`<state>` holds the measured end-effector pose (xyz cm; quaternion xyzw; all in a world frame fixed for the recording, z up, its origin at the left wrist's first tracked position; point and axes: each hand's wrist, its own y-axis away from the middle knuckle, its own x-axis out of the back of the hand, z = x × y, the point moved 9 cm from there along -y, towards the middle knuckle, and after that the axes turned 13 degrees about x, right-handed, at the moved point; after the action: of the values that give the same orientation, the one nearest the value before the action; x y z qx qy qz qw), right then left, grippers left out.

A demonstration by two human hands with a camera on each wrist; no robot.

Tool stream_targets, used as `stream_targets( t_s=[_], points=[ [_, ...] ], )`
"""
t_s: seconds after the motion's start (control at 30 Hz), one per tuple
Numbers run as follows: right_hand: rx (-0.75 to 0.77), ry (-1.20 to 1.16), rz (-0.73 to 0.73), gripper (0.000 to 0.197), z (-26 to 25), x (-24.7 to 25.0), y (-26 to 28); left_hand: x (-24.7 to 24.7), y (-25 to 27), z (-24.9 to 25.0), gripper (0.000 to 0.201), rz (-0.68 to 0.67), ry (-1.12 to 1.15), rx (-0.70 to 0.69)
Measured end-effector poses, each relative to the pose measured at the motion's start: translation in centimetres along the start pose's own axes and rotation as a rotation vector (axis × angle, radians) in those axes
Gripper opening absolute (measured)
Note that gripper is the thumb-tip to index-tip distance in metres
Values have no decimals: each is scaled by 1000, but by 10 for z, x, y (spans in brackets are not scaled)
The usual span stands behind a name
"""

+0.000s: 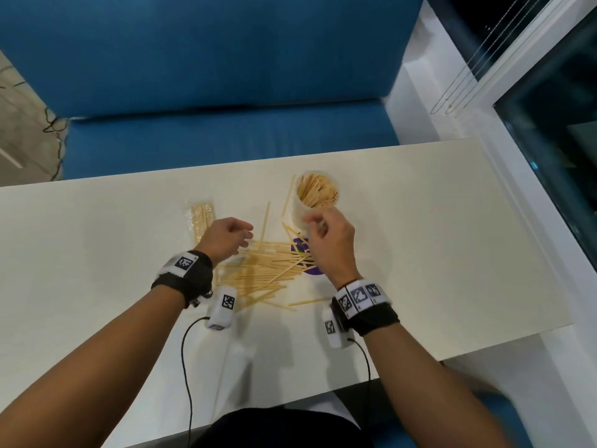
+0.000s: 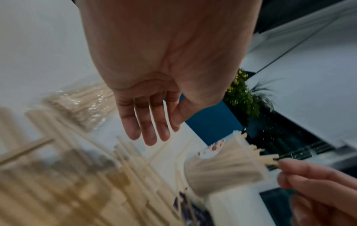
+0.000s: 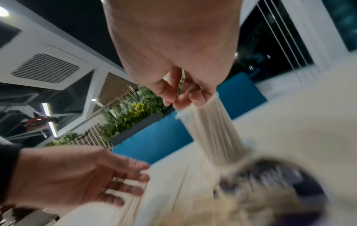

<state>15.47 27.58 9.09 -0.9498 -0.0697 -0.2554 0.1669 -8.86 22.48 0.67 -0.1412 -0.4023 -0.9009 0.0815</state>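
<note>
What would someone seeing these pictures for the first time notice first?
A loose pile of wooden sticks lies on the table between both hands. Behind it stands a clear cup packed with more sticks, where the right hand pinches stick ends; the left hand hovers open above the pile.

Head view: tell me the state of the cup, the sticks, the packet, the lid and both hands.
Cup: upright, uncapped, packed full.
Standing sticks: on end in the cup, tips above its rim.
Loose sticks: scattered flat on the table.
Packet: lying flat, sticks inside; seal unclear.
Purple lid: flat on the table, partly under loose sticks.
Left hand: open over the loose sticks, holding nothing.
Right hand: pinching the standing sticks' tips.
</note>
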Motion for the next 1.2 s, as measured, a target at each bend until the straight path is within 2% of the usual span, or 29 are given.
stream_targets(
  t_s=[0.07,0.13,0.23,0.3,0.37,0.4,0.53,0.6,0.67,0.8,0.87,0.93,1.0,1.1,1.2],
  points=[
    [-189,-56,-56,18,22,-24,37,-4,-2,-13,18,27,-143,-45],
    [-426,-144,-121,19,43,-50,76,-15,-3,-21,25,55,-373,-126],
    [-782,-309,-180,18,54,-80,127,-38,-4,-24,58,84,-731,-326],
    [-907,-325,-211,16,57,-93,147,-51,-7,-28,78,107,-910,-411],
    [-969,-339,-182,16,62,-102,155,-60,-11,-29,85,119,-1033,-457],
    [-988,-343,-148,17,64,-103,156,-63,-14,-29,82,128,-1062,-467],
    [-1037,-364,-9,18,73,-95,152,-70,-18,-22,54,142,-1034,-495],
    [-1075,-375,64,16,81,-86,154,-70,-16,-16,48,168,-983,-519],
    [-1115,-375,128,3,91,-78,156,-70,-17,-9,51,187,-923,-525],
    [-1174,-482,226,9,86,-72,149,-85,-27,-7,73,107,-892,-465],
    [-1230,-589,296,13,79,-74,144,-91,-34,-9,79,70,-836,-410],
    [-1260,-665,304,9,76,-80,136,-96,-38,-12,80,48,-794,-356],
    [-1272,-730,320,13,75,-86,130,-99,-41,-13,73,37,-759,-309],
    [-1301,-773,346,33,77,-91,124,-101,-45,-14,51,37,-744,-254],
    [-1322,-781,316,28,74,-93,118,-101,-45,-17,35,41,-759,-229]
  ],
)
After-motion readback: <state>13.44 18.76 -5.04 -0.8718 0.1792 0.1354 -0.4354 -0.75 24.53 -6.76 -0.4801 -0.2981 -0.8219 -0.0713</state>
